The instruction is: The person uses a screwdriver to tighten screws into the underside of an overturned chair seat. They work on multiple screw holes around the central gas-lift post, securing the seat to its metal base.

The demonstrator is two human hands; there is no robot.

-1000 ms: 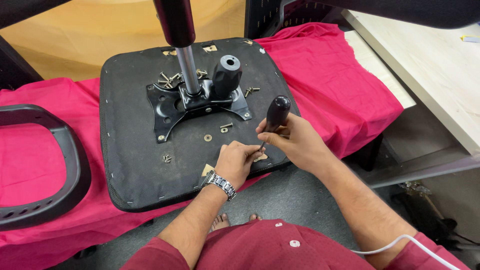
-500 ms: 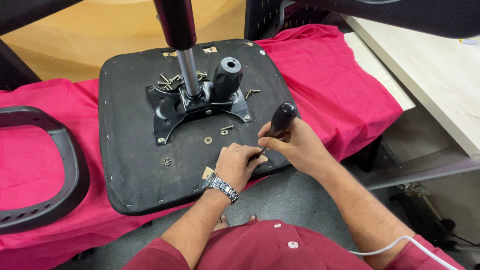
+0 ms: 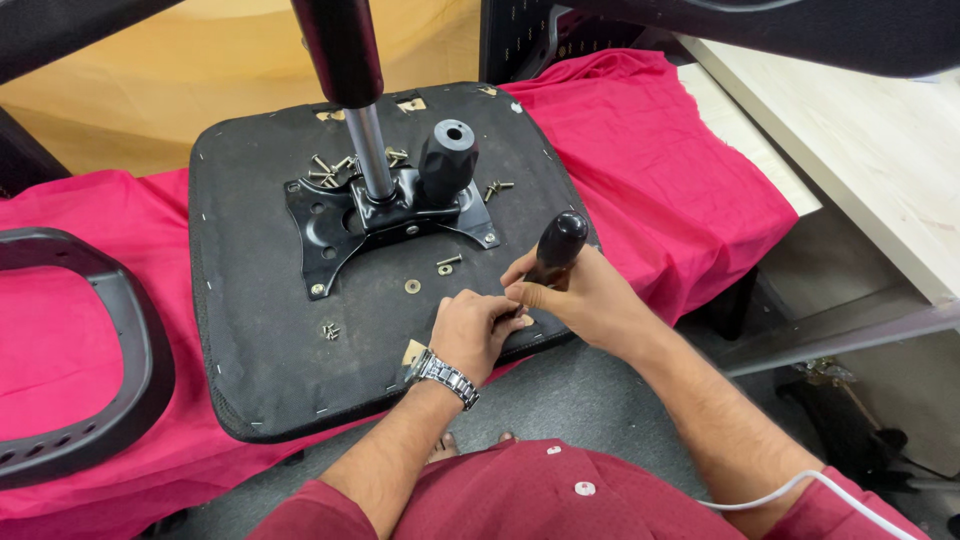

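Note:
An upturned black chair seat [image 3: 250, 340] lies on a red cloth, with a black metal mounting plate [image 3: 345, 225], a gas-lift column [image 3: 365, 150] and a black knob [image 3: 448, 158] at its middle. My right hand [image 3: 580, 295] grips a black-handled screwdriver [image 3: 555, 248], held upright near the seat's front right edge. My left hand [image 3: 472, 330], with a metal wristwatch, pinches something small at the screwdriver's tip; the tip itself is hidden by my fingers. Loose screws [image 3: 330, 165] lie behind the plate, and a screw and washer [image 3: 447, 264] lie in front of it.
A black curved armrest [image 3: 85, 390] rests on the red cloth [image 3: 660, 150] at the left. A pale wooden tabletop [image 3: 860, 150] runs along the right. A white cable [image 3: 790, 490] crosses my right sleeve. Grey floor shows below the seat.
The view has shifted slightly. Both hands stay together at the seat's front right edge; the screwdriver handle leans a little differently.

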